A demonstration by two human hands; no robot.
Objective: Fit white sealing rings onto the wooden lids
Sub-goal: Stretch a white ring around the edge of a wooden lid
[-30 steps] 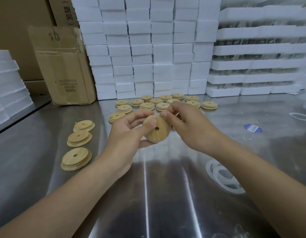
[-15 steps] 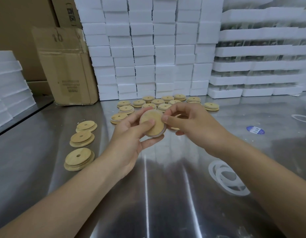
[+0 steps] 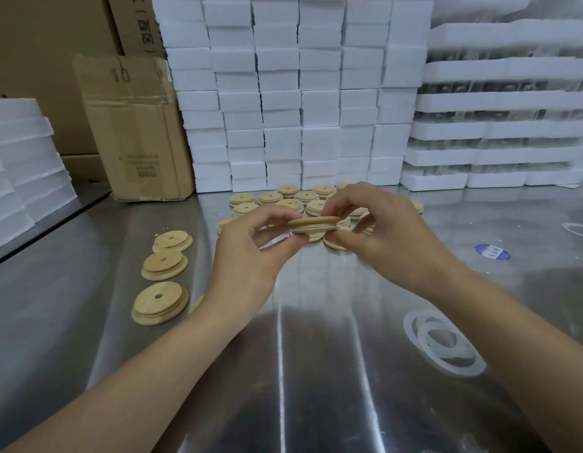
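**Both hands pinch one wooden lid edge-on above the steel table**

A round, pale wooden lid (image 3: 313,221) is held in the air over the middle of the shiny stainless steel table (image 3: 316,371). It is turned flat, so only its rim faces the camera. The left hand (image 3: 251,253) pinches its left edge between the thumb and curled fingertips. The right hand (image 3: 391,230) pinches the right edge the same way, thumb below and fingers over the top. A thin whitish band (image 3: 311,229) runs along the step under the lid's top disc, and a faint pale streak leads from it toward the left fingers. Whether this is a fully seated ring cannot be told.

Just behind the hands, a cluster of loose wooden lids (image 3: 288,199) with centre holes lies flat on the table, partly hidden by the fingers. To the left, well apart from the hands, three more stepped wooden lids (image 3: 165,264) lie in a row, narrow side up. Near the right forearm, a small heap of flat white sealing rings (image 3: 444,344) overlaps on the steel. A single white ring (image 3: 578,228) lies at the far right edge, and a blue oval sticker (image 3: 492,251) sits between the two.

At the back stand stacked white foam blocks (image 3: 300,93), with white foam trays (image 3: 502,109) to their right. A brown cardboard box (image 3: 136,132) marked "10" stands to their left, and more white foam slabs (image 3: 18,165) are at the far left.
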